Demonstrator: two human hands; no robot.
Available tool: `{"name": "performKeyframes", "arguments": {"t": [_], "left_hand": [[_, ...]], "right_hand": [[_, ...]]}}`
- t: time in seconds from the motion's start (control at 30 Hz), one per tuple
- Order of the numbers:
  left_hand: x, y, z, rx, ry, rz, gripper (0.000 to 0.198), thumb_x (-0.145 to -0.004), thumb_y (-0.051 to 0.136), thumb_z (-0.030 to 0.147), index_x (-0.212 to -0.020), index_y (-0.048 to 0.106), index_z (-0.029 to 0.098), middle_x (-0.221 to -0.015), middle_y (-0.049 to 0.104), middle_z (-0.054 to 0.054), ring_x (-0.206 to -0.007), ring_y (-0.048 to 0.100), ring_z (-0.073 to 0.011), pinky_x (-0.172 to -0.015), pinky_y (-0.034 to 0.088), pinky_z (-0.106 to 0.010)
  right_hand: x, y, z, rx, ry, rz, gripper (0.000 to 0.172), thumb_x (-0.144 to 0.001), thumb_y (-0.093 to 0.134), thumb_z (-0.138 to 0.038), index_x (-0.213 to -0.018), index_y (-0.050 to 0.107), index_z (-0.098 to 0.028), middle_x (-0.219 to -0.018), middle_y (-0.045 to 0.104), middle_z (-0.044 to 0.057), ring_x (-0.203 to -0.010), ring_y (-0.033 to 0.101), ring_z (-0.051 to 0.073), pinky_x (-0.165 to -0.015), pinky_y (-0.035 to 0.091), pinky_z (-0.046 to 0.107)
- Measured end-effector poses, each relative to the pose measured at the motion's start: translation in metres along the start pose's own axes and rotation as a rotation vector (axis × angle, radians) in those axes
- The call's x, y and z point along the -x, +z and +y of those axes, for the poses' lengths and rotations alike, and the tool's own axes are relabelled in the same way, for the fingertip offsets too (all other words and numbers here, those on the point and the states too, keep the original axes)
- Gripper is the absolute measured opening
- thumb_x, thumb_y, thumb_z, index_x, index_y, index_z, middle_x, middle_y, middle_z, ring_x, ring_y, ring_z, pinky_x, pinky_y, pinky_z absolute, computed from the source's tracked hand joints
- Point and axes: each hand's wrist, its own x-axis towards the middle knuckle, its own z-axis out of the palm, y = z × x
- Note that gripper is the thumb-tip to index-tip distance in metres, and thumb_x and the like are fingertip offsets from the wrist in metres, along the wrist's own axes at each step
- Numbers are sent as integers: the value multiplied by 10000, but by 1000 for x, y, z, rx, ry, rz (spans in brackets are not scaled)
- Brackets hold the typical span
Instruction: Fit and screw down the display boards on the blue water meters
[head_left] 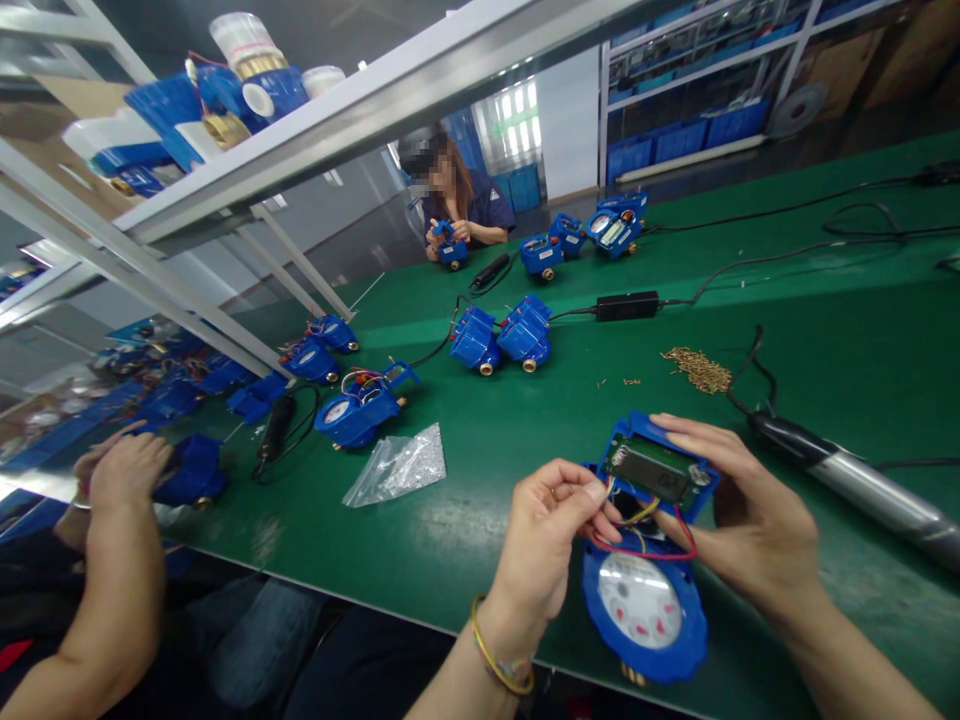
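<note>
In front of me on the green table is a blue water meter (645,600) with a round white dial. Its circuit board housing (656,470) is tilted up above the dial, with the board and a dark display showing. My right hand (750,510) grips that housing along its right side. My left hand (555,530) is closed, thumb and fingertips pinching wires at the housing's left edge. Red and yellow wires (686,540) loop between the housing and the meter body. The exact wire ends in my left fingertips are hidden.
A pile of small brass screws (699,370) lies beyond my hands, and an electric screwdriver (862,480) rests at right. Several blue meters (525,330) stand further off. A plastic bag (397,465) lies left. A co-worker's hands (127,465) work at far left; another person (457,200) sits opposite.
</note>
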Motion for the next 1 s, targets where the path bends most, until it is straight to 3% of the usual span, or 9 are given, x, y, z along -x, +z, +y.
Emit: {"name": "performKeyframes", "arguments": {"t": [0.33,1.0], "left_hand": [[0,3,-3,-120,59,34,226,-759,755,281,-756,596,121,-601,675,-1,-441,570,-41,-481,413,-139],[-4,4,-3,-74,-18,31,302,-646,837,312,-706,616,115,-555,657,-4,-403,535,-46,-445,406,-154]], "right_hand": [[-1,0,0,14,-13,5,619,-760,830,-198,-1331,596,-237,-1301,626,154,-1218,581,365,-1011,456,582],[0,1,3,12,6,-1,612,-773,827,-227,-1334,586,-265,-1307,627,133,-1224,584,349,-1023,468,570]]}}
